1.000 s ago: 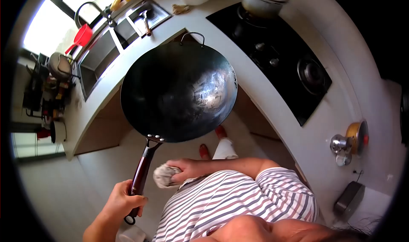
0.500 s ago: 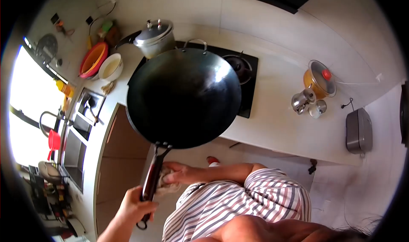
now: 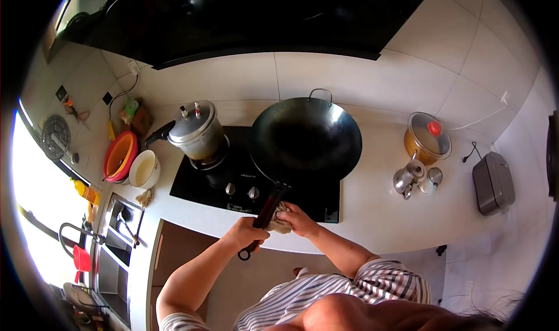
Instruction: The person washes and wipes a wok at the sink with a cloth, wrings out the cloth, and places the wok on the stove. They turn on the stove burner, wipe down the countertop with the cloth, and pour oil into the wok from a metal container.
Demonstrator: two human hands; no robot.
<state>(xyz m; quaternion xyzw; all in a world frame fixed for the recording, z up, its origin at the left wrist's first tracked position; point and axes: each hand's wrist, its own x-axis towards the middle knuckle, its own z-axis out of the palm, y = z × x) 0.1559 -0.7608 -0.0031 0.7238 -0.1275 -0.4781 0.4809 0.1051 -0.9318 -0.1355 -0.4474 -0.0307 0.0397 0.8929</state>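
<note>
Both hands are working close together on my feed, near each other but not clasped. Left hand (image 3: 247,234) has its fingers wrapped around the dark handle (image 3: 268,210) of a big black wok (image 3: 305,143), gripping it toward the end with the ring. Right hand (image 3: 297,219) has a bunched-up, pale cloth (image 3: 279,222) in its fingers, right alongside that same handle, up nearer the pan. From where I'm sitting I can't tell how hard the cloth is pressed on it, if at all.

As for the wok, it's open side up over the right part of the black stove (image 3: 327,204), handle pointing back at the person and the little metal loop (image 3: 320,92) on the far rim. Can't make out whether it's sitting on the burner or being held just above it, since the pan covers that spot.

Next to it, on the left burner, there's a pressure cooker (image 3: 199,137) with its lid on. Further left along the counter (image 3: 372,229) I've got a white bowl (image 3: 144,169) beside a red basin (image 3: 133,145), then the sink (image 3: 112,281). Over on the right: a yellow pot (image 3: 414,146) with a clear lid and red knob, a shiny kettle (image 3: 404,182) just in front of it, and a gray box (image 3: 493,182) past those.
</note>
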